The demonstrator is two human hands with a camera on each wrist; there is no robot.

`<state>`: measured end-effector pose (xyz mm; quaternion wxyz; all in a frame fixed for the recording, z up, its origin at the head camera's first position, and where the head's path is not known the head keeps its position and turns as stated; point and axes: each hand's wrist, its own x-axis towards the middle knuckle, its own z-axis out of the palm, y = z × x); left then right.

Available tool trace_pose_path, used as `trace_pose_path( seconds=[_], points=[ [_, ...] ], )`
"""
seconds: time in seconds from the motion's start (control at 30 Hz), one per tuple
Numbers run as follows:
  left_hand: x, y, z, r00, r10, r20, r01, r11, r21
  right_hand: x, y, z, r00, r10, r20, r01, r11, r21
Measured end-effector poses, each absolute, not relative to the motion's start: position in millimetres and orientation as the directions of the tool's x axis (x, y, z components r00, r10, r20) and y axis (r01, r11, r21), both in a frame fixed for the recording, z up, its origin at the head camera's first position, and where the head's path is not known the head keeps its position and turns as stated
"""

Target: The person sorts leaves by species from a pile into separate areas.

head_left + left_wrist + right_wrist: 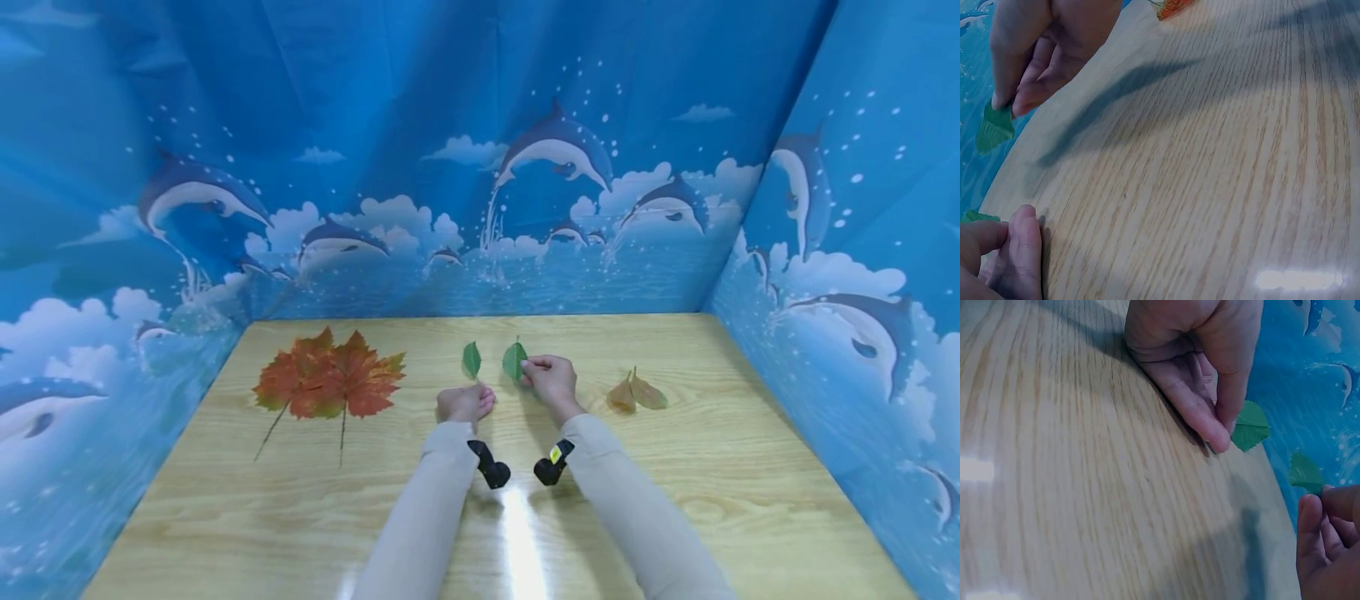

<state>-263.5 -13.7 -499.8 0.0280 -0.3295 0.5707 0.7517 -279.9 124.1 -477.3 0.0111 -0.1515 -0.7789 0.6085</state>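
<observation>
My left hand [461, 404] pinches a small green leaf [471, 360] at its lower end, with the blade pointing away from me. In the left wrist view that leaf [994, 130] stands out from between the thumb and fingers, above the table. To its right, my right hand [553, 383] pinches a second, slightly wider green leaf [513, 360] by its right side. The right wrist view shows this leaf [1252, 428] beyond the fingertips, its toothed edge visible. The two leaves are side by side, a short gap apart.
Red-orange maple leaves [330, 375] with long stems lie overlapping on the left of the wooden table [247, 517]. Two brownish leaves [636, 392] lie to the right. A blue dolphin-print curtain [420, 108] borders the table at the back and sides.
</observation>
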Motion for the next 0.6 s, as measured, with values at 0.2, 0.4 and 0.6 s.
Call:
trace_pose_path(
  seconds=[0.2, 0.4, 0.6],
  points=[
    [-262.4, -16.8, -498.4, -0.797, -0.304, -0.522, -0.423, -0.336, 0.842, -288.6, 107.5, -489.4, -0.939, 0.272, -0.209, 0.248, 0.118, -0.962],
    [-260.5, -19.1, -495.4, -0.811, -0.280, -0.514, -0.414, -0.348, 0.841, -291.2, 93.1, -496.3, -0.927, 0.302, -0.222, 0.250, 0.057, -0.967],
    [-261.2, -21.4, -496.7, -0.805, -0.243, -0.542, -0.447, -0.351, 0.823, -288.4, 83.3, -499.9, -0.925, 0.315, -0.214, 0.256, 0.097, -0.962]
  ],
)
